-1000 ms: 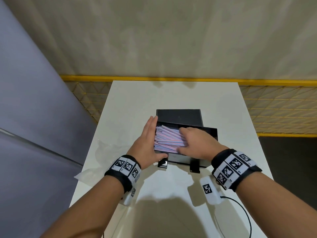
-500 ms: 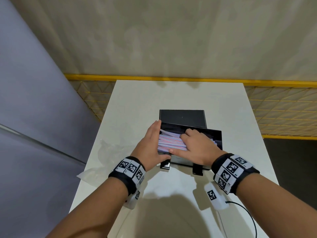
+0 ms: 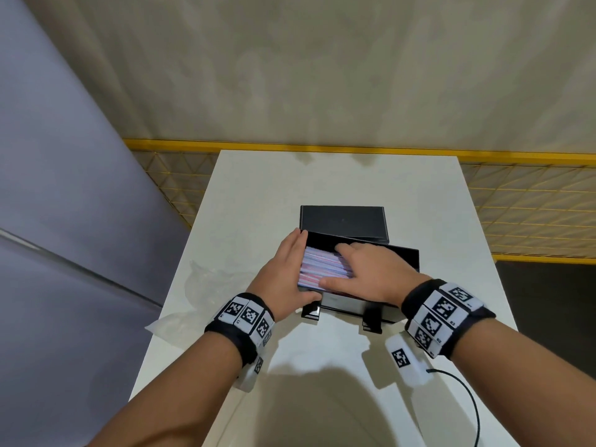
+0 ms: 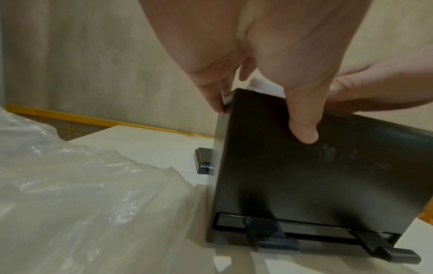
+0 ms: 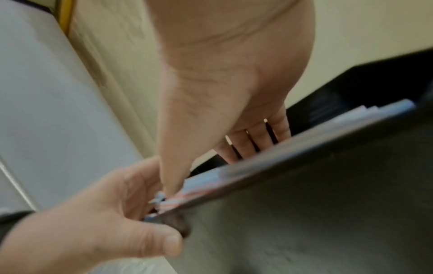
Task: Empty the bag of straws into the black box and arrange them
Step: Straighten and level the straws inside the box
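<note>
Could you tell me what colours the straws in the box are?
Pale blue-white straws with pink-red stripes, clearest in the head view.

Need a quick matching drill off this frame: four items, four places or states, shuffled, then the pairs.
Items:
1. Pink-and-blue wrapped straws
2. Crumpled clear plastic bag
3. Flat black lid
4. Left hand

Places or states:
A. Beyond the open black box
B. Empty on the white table, left of the box
C. Gripping the box's left end
D. Inside the box, under the right hand

Pairs: 1-D, 2-B, 3-A, 4-C
</note>
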Demonstrator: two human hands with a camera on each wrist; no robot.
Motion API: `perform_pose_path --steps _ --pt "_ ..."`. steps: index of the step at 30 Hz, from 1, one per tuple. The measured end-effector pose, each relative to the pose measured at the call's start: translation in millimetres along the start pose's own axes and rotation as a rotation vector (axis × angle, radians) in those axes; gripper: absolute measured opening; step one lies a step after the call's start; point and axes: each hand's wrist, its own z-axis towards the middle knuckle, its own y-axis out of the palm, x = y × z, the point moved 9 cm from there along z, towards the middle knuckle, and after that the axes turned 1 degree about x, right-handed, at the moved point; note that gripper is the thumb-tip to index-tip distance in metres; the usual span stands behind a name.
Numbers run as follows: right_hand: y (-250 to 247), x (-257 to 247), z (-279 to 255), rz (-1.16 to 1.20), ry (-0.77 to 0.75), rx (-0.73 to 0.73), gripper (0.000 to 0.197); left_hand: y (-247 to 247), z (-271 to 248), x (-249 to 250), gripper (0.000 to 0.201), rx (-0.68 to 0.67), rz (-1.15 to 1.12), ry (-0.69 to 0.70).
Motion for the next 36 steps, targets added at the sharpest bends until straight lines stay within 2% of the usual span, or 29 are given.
perform_pose_path --steps 4,9,13,16,20,22,24,26,32,36 --pt "-13.6 7.1 -12.8 0.011 0.035 0.051 0.058 1.7 0.1 0.5 0.118 0.013 0.011 0.000" --pt "22.3 25.7 -13.2 0.086 0.220 -0.078 0.065 2.4 0.0 2.9 0.115 0.010 0.026 0.004" --pt "24.5 21.7 -7.8 0.051 0.224 -0.069 0.073 2.6 -0.2 4.1 0.112 0.000 0.045 0.001" --pt "7.0 11.3 -10.0 0.035 0.156 -0.034 0.062 2.2 0.3 4.2 0.112 -0.002 0.054 -0.004" --pt "-25.2 -6.1 -34.0 -0.041 0.000 0.207 0.032 2.6 -0.6 5.8 0.111 0.000 0.065 0.014" --pt "-11.3 -11.1 -40.8 -0.035 -0.024 0.132 0.029 1.8 -0.9 6.0 0.110 0.001 0.061 0.018" --pt "14.5 -10.2 -40.5 -0.020 0.007 -0.034 0.040 2.3 -1.4 6.4 0.108 -0.007 0.059 0.018" --pt "22.6 -7.2 -37.2 -0.044 0.033 -0.098 0.049 2.2 -1.2 7.8 0.107 -0.006 0.056 0.031" --pt "-3.5 -11.9 -53.2 -0.025 0.038 0.056 0.036 3.4 -0.9 7.2 0.107 0.000 0.057 0.051" --pt "22.4 -15.1 -60.6 0.028 0.037 -0.071 0.042 2.7 -2.0 11.6 0.109 -0.009 0.126 0.090"
